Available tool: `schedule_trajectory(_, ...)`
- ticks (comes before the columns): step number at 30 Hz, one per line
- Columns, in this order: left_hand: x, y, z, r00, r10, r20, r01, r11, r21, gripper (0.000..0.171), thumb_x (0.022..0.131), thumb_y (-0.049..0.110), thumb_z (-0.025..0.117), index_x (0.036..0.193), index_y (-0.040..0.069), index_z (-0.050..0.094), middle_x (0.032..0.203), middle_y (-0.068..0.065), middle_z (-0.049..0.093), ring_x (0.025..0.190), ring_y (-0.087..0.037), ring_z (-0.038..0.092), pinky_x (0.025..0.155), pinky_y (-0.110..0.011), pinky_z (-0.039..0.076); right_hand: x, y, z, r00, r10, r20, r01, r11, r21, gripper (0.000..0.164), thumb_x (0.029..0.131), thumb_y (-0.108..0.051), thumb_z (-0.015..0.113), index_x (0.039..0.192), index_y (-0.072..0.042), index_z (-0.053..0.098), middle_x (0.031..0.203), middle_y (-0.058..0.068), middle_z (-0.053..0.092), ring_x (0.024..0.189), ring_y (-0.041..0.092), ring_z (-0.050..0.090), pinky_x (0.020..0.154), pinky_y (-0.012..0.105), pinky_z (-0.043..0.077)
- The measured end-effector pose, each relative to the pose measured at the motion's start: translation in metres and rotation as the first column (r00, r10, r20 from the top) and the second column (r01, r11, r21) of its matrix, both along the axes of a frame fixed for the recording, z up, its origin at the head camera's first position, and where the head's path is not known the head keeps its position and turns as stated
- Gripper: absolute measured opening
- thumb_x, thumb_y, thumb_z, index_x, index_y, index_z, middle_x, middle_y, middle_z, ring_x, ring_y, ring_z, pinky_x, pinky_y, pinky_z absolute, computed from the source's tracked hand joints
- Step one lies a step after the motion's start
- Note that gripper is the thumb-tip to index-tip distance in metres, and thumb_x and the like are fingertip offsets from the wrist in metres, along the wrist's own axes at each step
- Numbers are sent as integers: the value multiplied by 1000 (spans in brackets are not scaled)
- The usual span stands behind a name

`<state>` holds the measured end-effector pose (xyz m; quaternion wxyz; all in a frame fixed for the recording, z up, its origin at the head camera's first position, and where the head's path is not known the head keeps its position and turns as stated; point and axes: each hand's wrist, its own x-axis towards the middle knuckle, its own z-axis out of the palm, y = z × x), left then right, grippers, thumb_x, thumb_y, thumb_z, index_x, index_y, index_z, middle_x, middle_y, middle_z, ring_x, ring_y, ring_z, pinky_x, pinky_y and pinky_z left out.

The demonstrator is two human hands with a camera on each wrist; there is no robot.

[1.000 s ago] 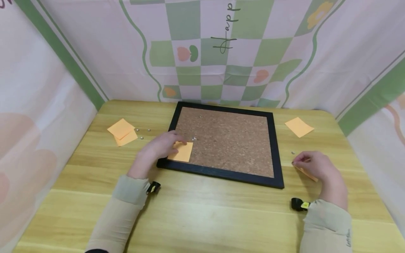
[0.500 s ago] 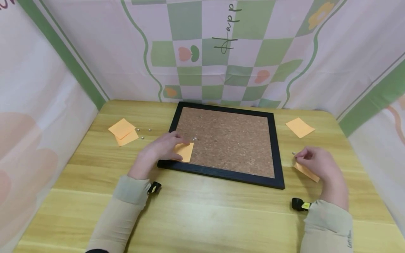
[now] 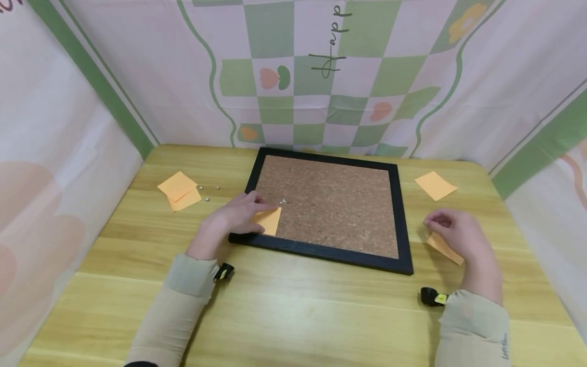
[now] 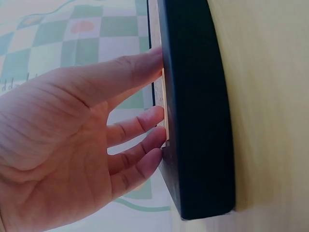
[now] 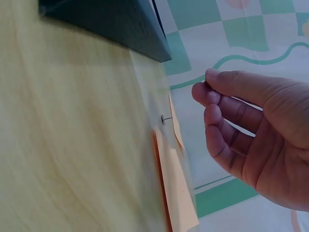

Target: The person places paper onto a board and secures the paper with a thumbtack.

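Observation:
My left hand (image 3: 236, 214) rests on an orange sticky note (image 3: 268, 221) in the lower left corner of the framed corkboard (image 3: 337, 206). In the left wrist view its fairly straight fingers (image 4: 137, 123) and thumb touch down just inside the black frame (image 4: 198, 116). My right hand (image 3: 454, 232) is raised a little above the table, right of the board, over another sticky note (image 3: 445, 248). Thumb and index fingertips meet in a pinch, with a tiny dark thing mostly hidden between them. Beside that hand a thumbtack (image 5: 165, 119) lies point up on the table.
Two overlapping sticky notes (image 3: 179, 189) lie at the left with several silver thumbtacks (image 3: 207, 200) beside them. One more sticky note (image 3: 435, 185) is at the back right. Small tacks (image 3: 283, 201) sit on the cork. A patterned cloth (image 3: 316, 76) hangs behind the table.
My right hand has risen slightly off the table and away from the note under it, its fingers pinched. The left fingers have shifted a little across their note.

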<state>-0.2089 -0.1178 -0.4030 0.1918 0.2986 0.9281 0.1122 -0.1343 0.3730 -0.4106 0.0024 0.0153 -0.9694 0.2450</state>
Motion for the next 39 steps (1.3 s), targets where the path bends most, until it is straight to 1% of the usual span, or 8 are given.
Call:
schedule_trajectory(2,0,0,0,1000,-5,-4,5,1000,-7,64,94,31,70,152,27,43,142,-11,44,124,-30,43,105,-46,44,0,-3,2,1000,-12,2,12,1000,-2,23,99,-26,63,103,-5,71,99,18,74,78,-5,54,70,25,47)
schedule_trajectory(5,1,1,0,1000,6,8,-6,1000,-10,64,95,31,69,152,28,42,143,-11,43,125,-30,42,106,-46,44,0,-6,5,1000,-29,6,29,1000,-3,27,99,-31,63,105,-6,72,101,18,74,77,-7,53,71,26,47)
schedule_trajectory(14,0,3,-1,999,26,21,-25,1000,-15,63,95,29,69,152,31,42,144,-10,42,125,-28,40,105,-44,44,-3,-15,8,1000,5,-6,-5,1000,-19,29,100,-30,61,104,-4,73,98,18,75,74,-15,50,66,17,46)
schedule_trajectory(18,-1,3,-2,999,29,22,-28,999,-16,62,95,29,69,152,31,43,145,-10,42,126,-28,39,105,-44,43,-5,-16,7,999,26,19,-24,998,-61,28,103,-28,57,105,-4,72,101,19,75,75,-14,55,67,10,44)
schedule_trajectory(21,-1,3,-2,999,29,20,-29,999,-14,62,94,29,69,151,31,43,145,-10,42,127,-29,39,106,-45,43,-6,-17,7,999,34,41,-30,996,-87,30,104,-29,54,106,-5,71,104,19,75,77,-8,63,70,7,42)
schedule_trajectory(25,0,3,-1,999,30,17,-30,1000,-10,63,94,29,70,151,30,44,145,-10,42,128,-29,40,107,-45,42,-5,-18,9,997,42,62,-35,993,-109,31,104,-31,54,107,-6,71,105,17,75,80,-1,67,73,10,43)
schedule_trajectory(33,0,3,-2,999,36,23,-36,999,-7,63,94,29,70,151,30,44,146,-10,42,128,-28,40,108,-46,42,-4,-25,12,995,93,30,-87,985,-147,26,102,-24,58,106,-5,74,102,17,76,78,-7,61,68,14,49)
schedule_trajectory(39,0,2,-1,1000,18,8,-18,1000,1,62,94,28,70,151,29,45,144,-11,43,126,-28,42,107,-45,43,-4,-32,16,996,78,54,-70,989,-132,31,101,-33,60,109,-8,77,103,15,77,78,-8,60,67,17,48)
